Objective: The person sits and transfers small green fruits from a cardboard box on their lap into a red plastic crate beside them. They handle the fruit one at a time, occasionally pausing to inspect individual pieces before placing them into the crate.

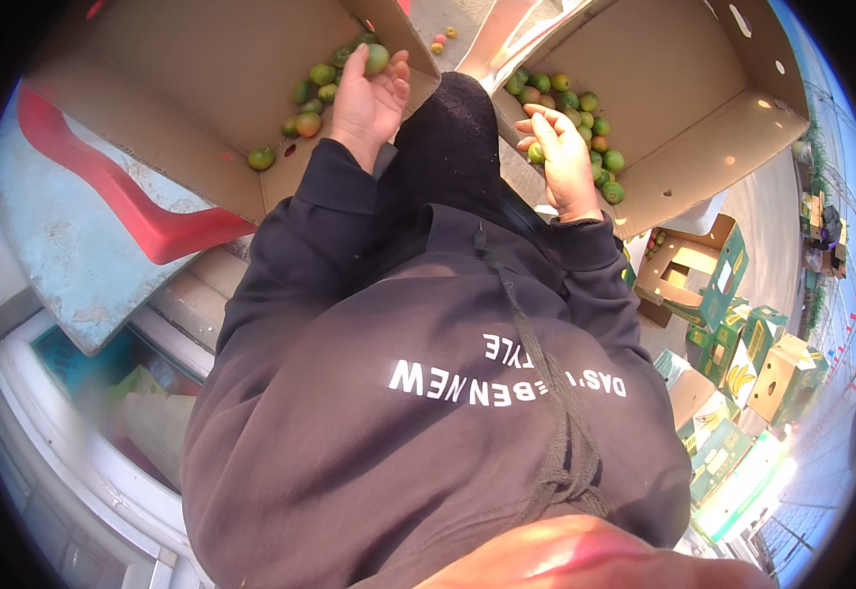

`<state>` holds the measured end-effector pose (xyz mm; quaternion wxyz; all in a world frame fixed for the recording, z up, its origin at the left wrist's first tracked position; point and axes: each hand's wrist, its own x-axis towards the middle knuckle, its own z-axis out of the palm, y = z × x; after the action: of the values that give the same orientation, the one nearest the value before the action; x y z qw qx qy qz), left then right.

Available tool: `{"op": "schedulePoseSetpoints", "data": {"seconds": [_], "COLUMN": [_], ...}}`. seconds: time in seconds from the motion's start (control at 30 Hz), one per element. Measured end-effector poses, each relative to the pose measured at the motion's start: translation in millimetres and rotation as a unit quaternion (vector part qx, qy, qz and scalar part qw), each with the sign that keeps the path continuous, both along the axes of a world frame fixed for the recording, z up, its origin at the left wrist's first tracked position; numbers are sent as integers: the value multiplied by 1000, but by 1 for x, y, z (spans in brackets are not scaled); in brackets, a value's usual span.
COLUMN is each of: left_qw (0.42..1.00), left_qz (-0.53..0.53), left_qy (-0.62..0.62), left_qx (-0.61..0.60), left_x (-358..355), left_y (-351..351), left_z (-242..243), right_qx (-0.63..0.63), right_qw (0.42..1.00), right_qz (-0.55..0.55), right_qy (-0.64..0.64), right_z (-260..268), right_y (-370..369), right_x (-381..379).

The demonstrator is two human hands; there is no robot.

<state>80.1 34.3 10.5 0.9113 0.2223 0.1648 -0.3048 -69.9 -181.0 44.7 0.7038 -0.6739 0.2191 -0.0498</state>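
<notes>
My left hand (370, 101) is palm up at the left cardboard box (200, 66), with a pale green tomato (377, 59) between its thumb and fingers. Several green and orange-tinged tomatoes (321, 73) lie in that box beside the hand. My right hand (566, 162) is at the near edge of the right cardboard box (663, 96). Its fingers curl around a small green tomato (536, 152), partly hidden by them. Several more tomatoes (588, 101), mostly green, are gathered in the corner of the right box.
Under the left box is a red plastic stool or chair (115, 188), near a worn light-blue board (97, 235). Several loose tomatoes (439, 38) lie on the ground beyond my knee. Banana cartons (737, 368) are stacked at the right, near an open carton (682, 269).
</notes>
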Motion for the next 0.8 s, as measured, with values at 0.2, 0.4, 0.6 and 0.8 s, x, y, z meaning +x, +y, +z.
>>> {"op": "schedulePoseSetpoints", "data": {"seconds": [0.2, 0.4, 0.6, 0.8], "left_qw": [930, 923, 1000, 996], "left_qz": [-305, -356, 14, 24], "left_qy": [-117, -120, 1, 22], "left_qx": [167, 86, -12, 86], "left_x": [-39, -46, -10, -8], "left_y": [-31, -35, -5, -8], "left_z": [26, 22, 7, -1], "right_qx": [-107, -169, -510, -517], "right_qw": [992, 976, 858, 784], "right_qz": [25, 86, -9, 52], "right_qy": [-55, -106, 64, 341], "right_z": [5, 15, -55, -96], "right_y": [24, 31, -98, -145], "right_x": [12, 7, -16, -21]}}
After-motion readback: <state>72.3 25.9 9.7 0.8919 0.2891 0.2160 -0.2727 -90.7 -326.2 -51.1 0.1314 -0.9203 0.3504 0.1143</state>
